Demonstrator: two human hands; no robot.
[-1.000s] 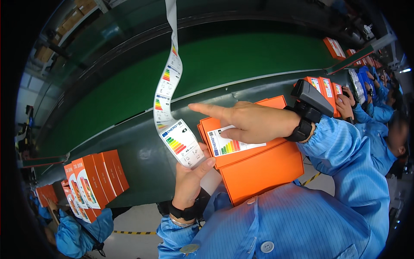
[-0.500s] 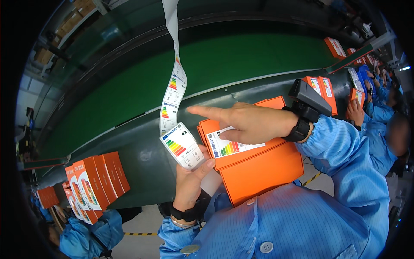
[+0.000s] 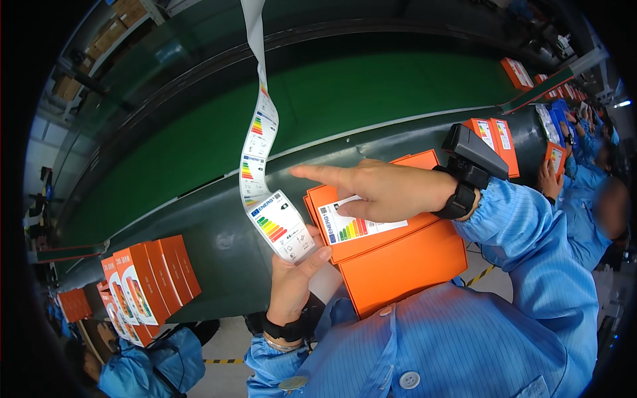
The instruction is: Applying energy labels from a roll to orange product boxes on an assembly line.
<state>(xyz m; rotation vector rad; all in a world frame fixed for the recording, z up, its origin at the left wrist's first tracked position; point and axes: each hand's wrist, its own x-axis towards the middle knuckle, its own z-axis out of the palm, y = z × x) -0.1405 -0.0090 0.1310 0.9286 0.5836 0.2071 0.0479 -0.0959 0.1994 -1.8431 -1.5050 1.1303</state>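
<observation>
Energy-label strip in left hand; right hand over labelled orange carton.
At left, stacked orange picture-printed cartons stand near the bench edge. The strip hangs in front of the green conveyor belt; the left thumb and fingers are pinched on its lowest label. The right index finger extends leftward above the carton's colour-scale label; remaining fingers are partly hidden, so any grip cannot be confirmed. Farther right, two labelled orange cartons stand side by side.
</observation>
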